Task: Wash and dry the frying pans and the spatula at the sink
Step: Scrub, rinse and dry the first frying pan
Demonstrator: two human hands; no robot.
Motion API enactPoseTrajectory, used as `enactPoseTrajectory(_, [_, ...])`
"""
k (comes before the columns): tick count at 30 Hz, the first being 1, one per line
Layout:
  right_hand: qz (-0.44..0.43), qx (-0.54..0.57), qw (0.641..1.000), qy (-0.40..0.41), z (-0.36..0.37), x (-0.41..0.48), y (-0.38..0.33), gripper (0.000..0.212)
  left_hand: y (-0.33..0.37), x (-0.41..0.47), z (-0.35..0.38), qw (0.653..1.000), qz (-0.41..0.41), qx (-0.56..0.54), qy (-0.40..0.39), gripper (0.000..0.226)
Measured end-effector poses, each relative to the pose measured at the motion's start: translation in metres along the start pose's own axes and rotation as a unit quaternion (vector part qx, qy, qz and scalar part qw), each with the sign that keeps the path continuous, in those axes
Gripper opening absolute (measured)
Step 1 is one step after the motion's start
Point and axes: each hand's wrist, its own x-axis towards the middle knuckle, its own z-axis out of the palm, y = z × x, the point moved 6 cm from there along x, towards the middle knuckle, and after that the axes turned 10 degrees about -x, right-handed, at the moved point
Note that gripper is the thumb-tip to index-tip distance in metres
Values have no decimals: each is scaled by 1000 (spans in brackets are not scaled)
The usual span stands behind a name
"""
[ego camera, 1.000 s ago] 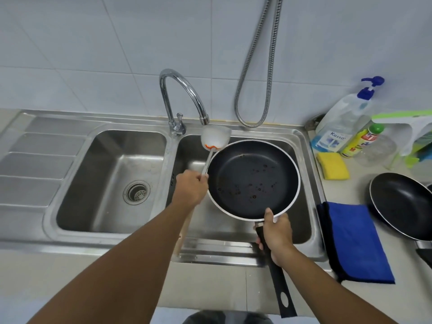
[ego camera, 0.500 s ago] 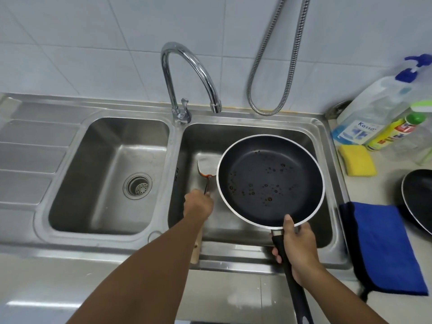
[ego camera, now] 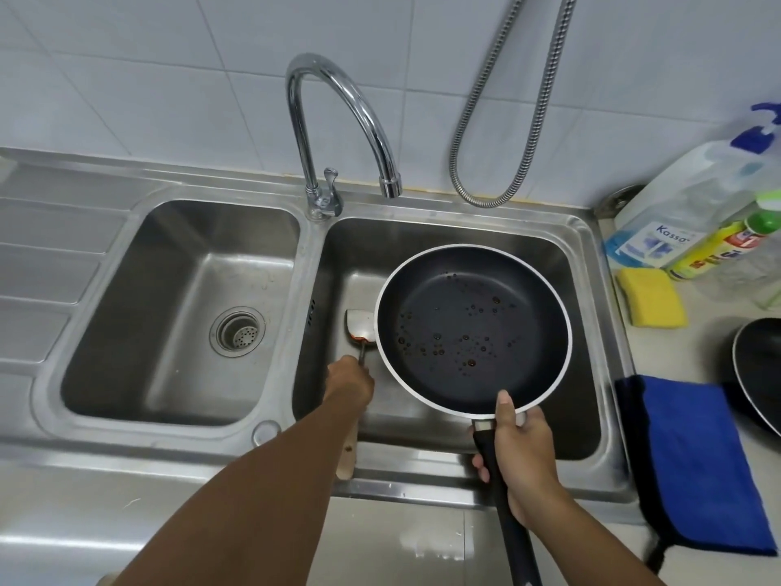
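A black frying pan (ego camera: pixel 473 327) with a pale rim and greasy brown spots hangs level over the right sink basin (ego camera: pixel 443 243). My right hand (ego camera: pixel 522 454) grips its black handle, thumb on the rim. My left hand (ego camera: pixel 348 380) grips the spatula (ego camera: pixel 360 325) by its stem; the metal blade, smeared orange, lies low in the right basin, partly hidden behind the pan. The wooden handle end pokes out under my forearm at the basin's front edge. A second black frying pan (ego camera: pixel 758 370) sits on the counter at the far right.
The chrome tap (ego camera: pixel 338 116) arches over the right basin, no water running. The left basin (ego camera: pixel 186 306) has a drain strainer. On the right counter lie a blue cloth (ego camera: pixel 701 458), a yellow sponge (ego camera: pixel 651 296) and soap bottles (ego camera: pixel 684 213). A metal hose (ego camera: pixel 498 120) hangs on the wall.
My left hand has lowered the spatula from under the spout down into the right basin. The pan has stayed above that basin in my right hand. The view has moved closer.
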Motion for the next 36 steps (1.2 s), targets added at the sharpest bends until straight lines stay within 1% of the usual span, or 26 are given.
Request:
enactPoseTrajectory(3, [-2,-10,1000,3,-2,-4,-3,31,1,-6,-4,999,19,40,-27,32])
enactPoseTrajectory(6, [-14,-14,1000,9,-4,-7,-8,29,8,-15,-16,994,50,87,-38,26])
enactPoseTrajectory(8, [-17,-13,1000,10,-6,-7,-11,29,20,-19,-33,994,76,80,-22,18])
enactPoseTrajectory(10, [-22,-4,1000,6,-8,-8,-15,28,44,-24,-65,992,113,52,34,14])
enactPoseTrajectory(12, [-32,11,999,7,-9,-9,-19,25,73,-28,-103,980,164,1,112,26])
enactPoseTrajectory(14, [-36,16,999,13,-11,-7,-23,25,105,-35,-134,961,226,-49,154,44])
enactPoseTrajectory(16, [-34,18,999,18,-10,-5,-25,26,137,-39,-153,939,300,-67,156,59])
enactPoseTrajectory(18, [-37,16,999,22,-10,-1,-28,27,165,-37,-163,919,365,-47,144,73])
enactPoseTrajectory(20, [-41,8,999,24,-9,2,-32,29,182,-28,-164,920,373,13,120,81])
enactPoseTrajectory(23, [-44,11,999,15,-7,4,-37,30,195,-16,-161,924,356,117,81,87])
enactPoseTrajectory(26, [-52,14,999,7,-5,7,-42,27,199,-8,-161,918,343,180,84,86])
enactPoseTrajectory(32, [-55,19,998,0,-4,11,-48,24,199,-9,-162,895,369,202,147,82])
enactPoseTrajectory(36, [-48,23,999,-3,-4,11,-50,26,196,-15,-166,888,390,181,161,67])
